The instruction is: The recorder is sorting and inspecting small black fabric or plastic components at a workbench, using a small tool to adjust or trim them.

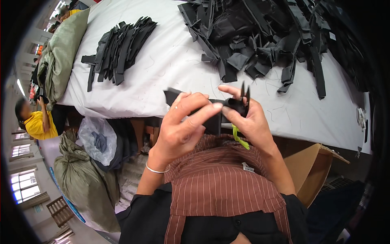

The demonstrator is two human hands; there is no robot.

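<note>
Between my hands, just off the table's near edge, is a black fabric piece (213, 123) with a strip that runs out behind my left fingers. My left hand (178, 130) is closed on it, thumb and fingertips pinching near its middle. My right hand (256, 124) pinches the same fabric between thumb and fingers. Dark thread snips (245, 92) are tucked in that hand too, their pointed blades upward. A bright green band (239, 139) dangles below my right palm. The fingers deeper in the right hand are partly hidden.
A white-covered table (162, 77) bears a stack of black strips (120, 51) at left and a large heap of black pieces (264, 36) at right. Loose threads lie about. Below are full sacks (81, 175) and a cardboard box (313, 171). Another person (40, 124) works at far left.
</note>
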